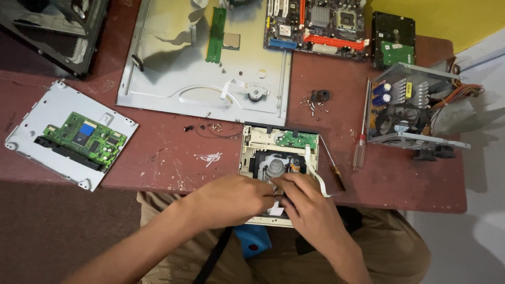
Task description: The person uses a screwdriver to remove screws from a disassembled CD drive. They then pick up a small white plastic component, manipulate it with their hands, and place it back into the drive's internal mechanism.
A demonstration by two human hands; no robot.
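An opened optical disc drive (263,142) with a cream plastic frame lies at the near edge of the red table (168,152). A small green circuit board (297,139) sits at its far end and a white ribbon cable (315,176) trails off its right side. My left hand (231,200) and my right hand (305,202) meet over the drive's near half, fingertips pinched together on a small part of its inner mechanism. What they pinch is hidden by the fingers.
A metal plate with a green board (79,139) lies at left. A large metal panel (205,58), a motherboard (315,26), a hard drive (393,39) and an open power supply (405,105) lie beyond. Two screwdrivers (360,147) and loose screws (313,102) rest at right.
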